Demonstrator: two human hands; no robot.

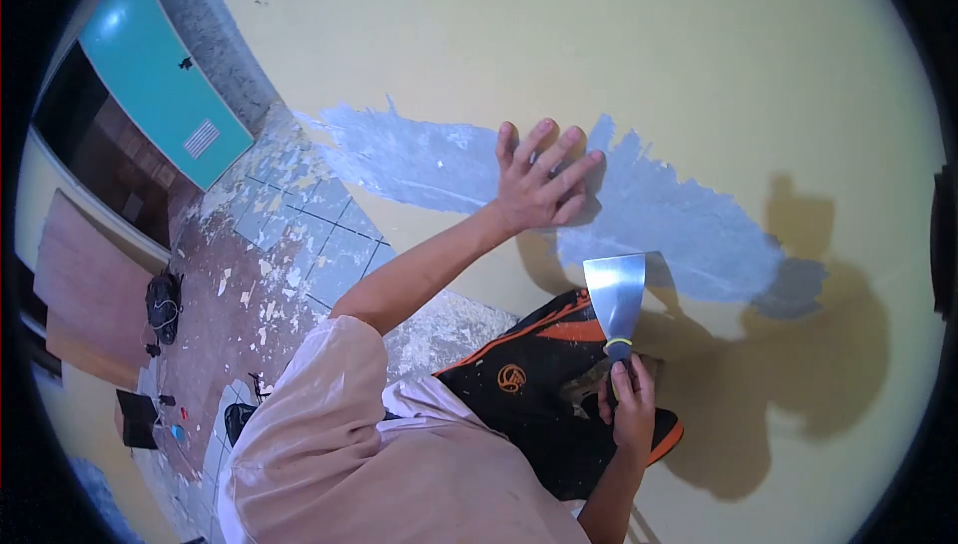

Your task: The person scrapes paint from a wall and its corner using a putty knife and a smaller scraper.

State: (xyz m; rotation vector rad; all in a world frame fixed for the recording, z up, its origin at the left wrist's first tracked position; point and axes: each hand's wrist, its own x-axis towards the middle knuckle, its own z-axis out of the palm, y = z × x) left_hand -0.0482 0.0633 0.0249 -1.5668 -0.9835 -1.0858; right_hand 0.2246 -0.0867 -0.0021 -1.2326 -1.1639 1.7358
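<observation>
My left hand (544,180) lies with spread fingers over the grey bare patch (689,220) on the yellow wall (649,35). The patch is long, with ragged edges where the paint is gone. Lower down, my right hand (631,409) grips the dark handle of a scraper (616,294). Its wide metal blade points up and overlaps the lower edge of the patch in this view. A yellow ring circles the base of the blade. Part of the handle is hidden inside my fingers.
Paint flakes litter the tiled floor (299,230) at left. A teal door (165,75) stands at upper left, with a pinkish board (95,289) below it. A black bag (163,306) lies on the floor. My bent leg (529,384) is close to the wall.
</observation>
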